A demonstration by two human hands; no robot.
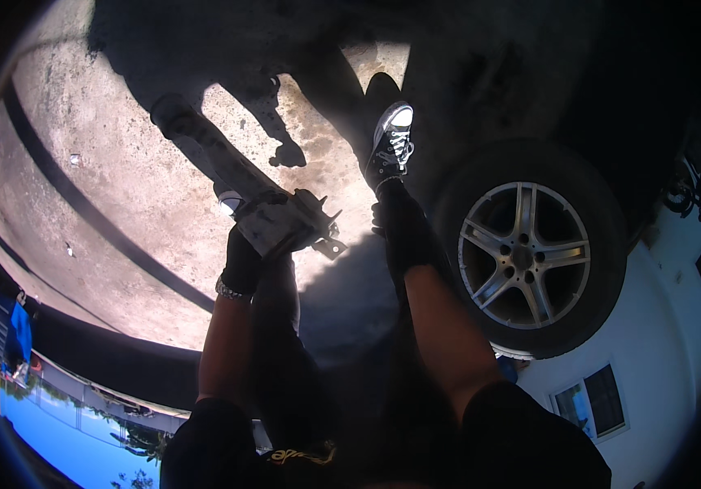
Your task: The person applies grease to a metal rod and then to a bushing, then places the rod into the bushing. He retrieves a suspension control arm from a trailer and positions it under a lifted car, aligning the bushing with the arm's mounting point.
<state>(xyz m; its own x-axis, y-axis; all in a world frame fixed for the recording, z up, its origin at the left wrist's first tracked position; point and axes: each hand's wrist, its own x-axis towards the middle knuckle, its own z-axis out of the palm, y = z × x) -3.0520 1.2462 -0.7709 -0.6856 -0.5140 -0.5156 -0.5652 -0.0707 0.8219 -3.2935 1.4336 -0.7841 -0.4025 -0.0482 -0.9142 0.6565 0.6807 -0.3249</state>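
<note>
- Head view looks steeply down over the person's own body onto a sunlit concrete floor (106, 187), with a car wheel as the clearest landmark.
- The car wheel (530, 253), a black tyre on a silver five-spoke rim, sits at the right of the picture, partly in deep shadow.
- The left hand (244, 257), in a black glove with a metal wristband just below it, is well to the left of the wheel. It grips the near end of a long metal car part (261, 204), fingers wrapped round it from beneath.
- The metal car part is a grey shaft with a blocky bracketed housing at the near end. It runs away from the wheel, up and to the left, and its far end hangs over the concrete, casting a shadow.
- The right hand (399, 232), also black-gloved, is just beside the wheel's left edge, apart from the metal part. It lies in shadow, so whether its fingers are spread or closed cannot be told.
- A black-and-white laced sneaker (391, 143) shows above the right hand, up and left of the wheel.
- A white building wall with a window (595, 399) lies below and right of the wheel.
</note>
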